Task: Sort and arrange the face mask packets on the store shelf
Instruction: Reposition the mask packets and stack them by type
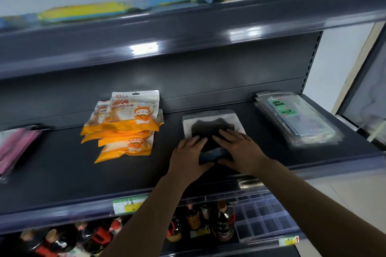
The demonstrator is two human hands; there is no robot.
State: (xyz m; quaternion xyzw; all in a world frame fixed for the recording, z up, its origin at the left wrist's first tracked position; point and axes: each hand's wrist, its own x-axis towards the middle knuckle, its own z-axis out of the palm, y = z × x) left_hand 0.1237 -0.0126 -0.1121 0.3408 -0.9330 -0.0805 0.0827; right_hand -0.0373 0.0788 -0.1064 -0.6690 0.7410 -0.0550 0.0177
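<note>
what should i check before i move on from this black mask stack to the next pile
1. Both hands on the stack: left hand and right hand lie flat on the black mask packets. Ok.
2. Black stack squared up: a dark packet sticks out at the near edge between the hands. Not ok.
3. Orange packets tidy: fanned out and skewed. Not ok.
4. Clear face mask packets stacked: piled together but angled to the shelf edge. Not ok.
5. Pink packets tidy: partly cut off at the frame edge. Cannot tell.
6. Gaps between piles: each pile sits apart. Ok.
</note>
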